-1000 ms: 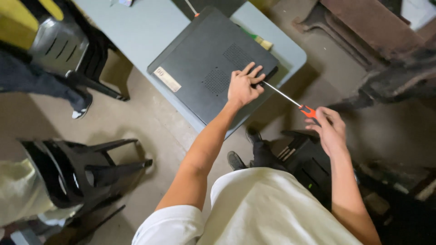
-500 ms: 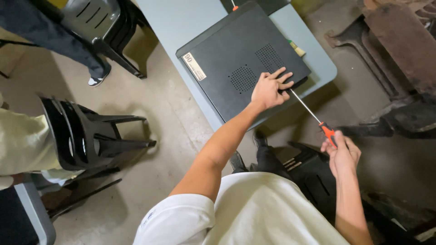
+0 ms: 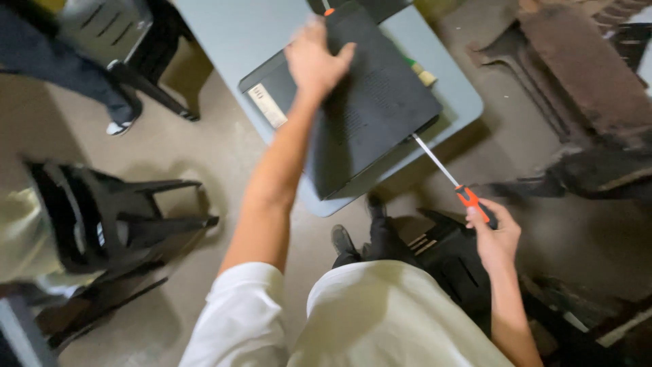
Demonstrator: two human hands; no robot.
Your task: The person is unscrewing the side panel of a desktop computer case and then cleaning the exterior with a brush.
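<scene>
flat matte-black case (image 3: 380, 102) — slim steel screwdriver (image 3: 451, 180)

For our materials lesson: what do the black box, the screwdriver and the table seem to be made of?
Black box: probably painted sheet metal, matt, with thin flat panels and vent perforations. Screwdriver: bright, shiny metal shaft, orange and black handle, likely plastic. Table: smooth pale grey top with rounded corners, perhaps plastic or laminate.

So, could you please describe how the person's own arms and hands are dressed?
Both arms are bare below short white T-shirt sleeves. The left hand and right hand wear no gloves, and no watch, ring or wristband is visible; the left hand is motion-blurred.
</scene>
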